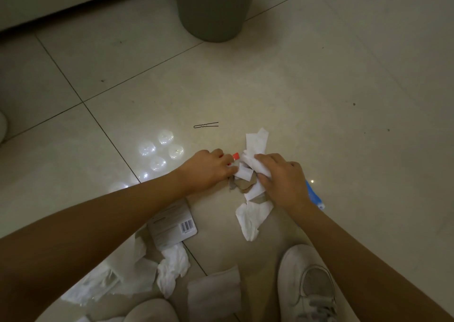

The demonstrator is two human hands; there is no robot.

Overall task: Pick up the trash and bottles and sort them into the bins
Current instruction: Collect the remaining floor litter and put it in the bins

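A heap of white tissue (pixel 255 144) mixed with brown cardboard scraps (pixel 244 185) lies on the tiled floor in front of me. My right hand (pixel 282 179) is closed over the top of the tissue. My left hand (pixel 208 170) grips the heap's left side, next to a small red piece (pixel 235 155). A blue wrapper (pixel 314 195) shows from under my right wrist. A grey bin (pixel 213 9) stands on the floor at the top middle.
More crumpled tissue (pixel 172 267) and a packaging card with a barcode (pixel 172 225) lie under my left forearm. A folded tissue (pixel 213 289) lies between my white shoes (pixel 307 284). A black hairpin (pixel 205 125) rests beyond the heap. A wall base runs along the top left.
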